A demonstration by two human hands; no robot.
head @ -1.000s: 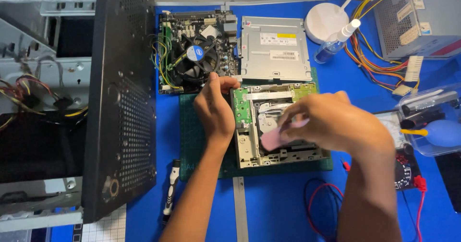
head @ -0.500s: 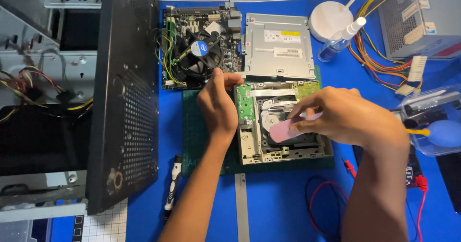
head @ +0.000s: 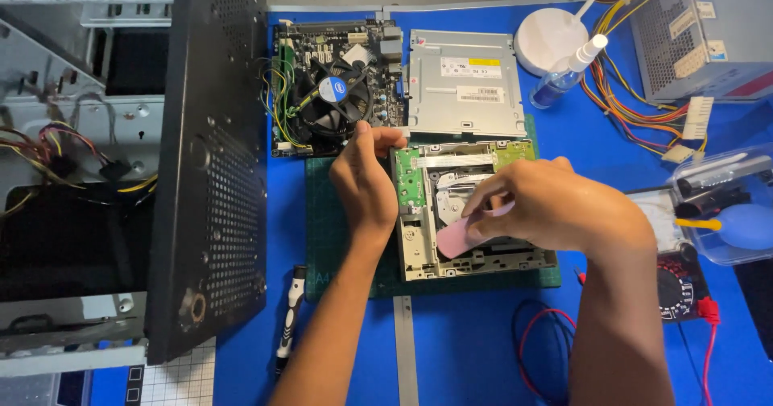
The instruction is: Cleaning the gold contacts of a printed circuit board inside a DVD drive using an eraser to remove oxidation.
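The opened optical drive lies on the green cutting mat at the centre of the blue bench. The left hand steadies its left edge, fingers resting, gripping nothing. The right hand pinches a pink eraser against the drive interior. Behind it, the metal drive cover carries yellow and white rectangular labels. The right hand hides the drive's right half.

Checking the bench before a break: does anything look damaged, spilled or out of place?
Nothing spilled or broken. The grey optical drive lies with its lid off on the green cutting mat; the tower's black perforated side panel stands swung open.
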